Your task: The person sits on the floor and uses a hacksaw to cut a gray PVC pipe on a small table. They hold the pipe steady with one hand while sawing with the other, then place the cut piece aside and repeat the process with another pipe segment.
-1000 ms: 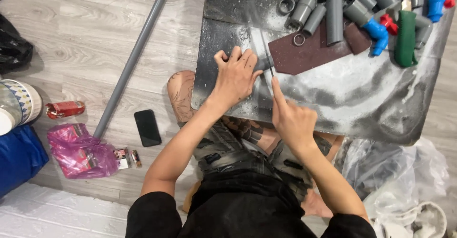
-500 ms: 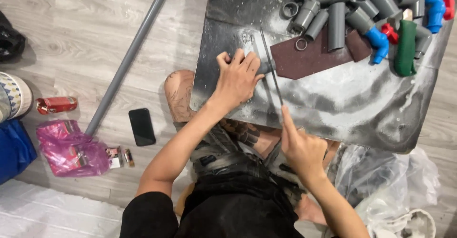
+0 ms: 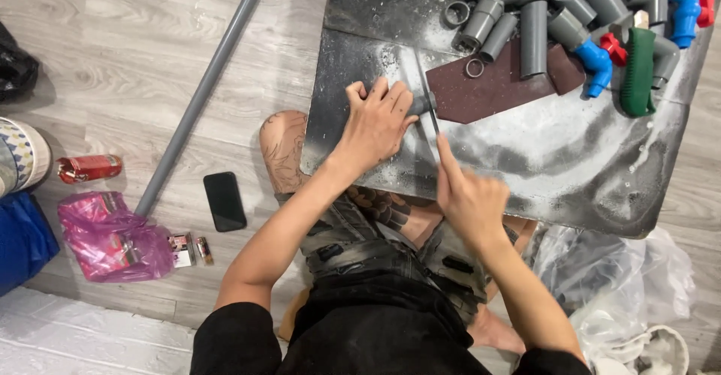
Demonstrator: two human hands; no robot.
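My left hand (image 3: 378, 122) presses down on a short grey pipe piece (image 3: 422, 103) lying on a dusty dark metal sheet (image 3: 571, 172). Only the pipe's right end shows past my fingers. My right hand (image 3: 470, 195) grips the handle of a thin hacksaw blade (image 3: 425, 93), forefinger stretched along it. The blade runs away from me across the pipe end, just left of a brown sheet of sandpaper (image 3: 488, 90). White plastic dust lies around the cut.
Several grey pipe fittings (image 3: 533, 22), blue elbows (image 3: 597, 63) and a green-handled tool (image 3: 638, 71) crowd the sheet's far right. A long grey pipe (image 3: 203, 93), a black phone (image 3: 224, 201), a pink bag (image 3: 113, 240) and a red can (image 3: 90, 168) lie on the wooden floor at left. Clear plastic bags (image 3: 623, 285) sit at right.
My right hand has drawn back toward me and then pushed forward again with the blade. My left hand stays clamped on the pipe piece.
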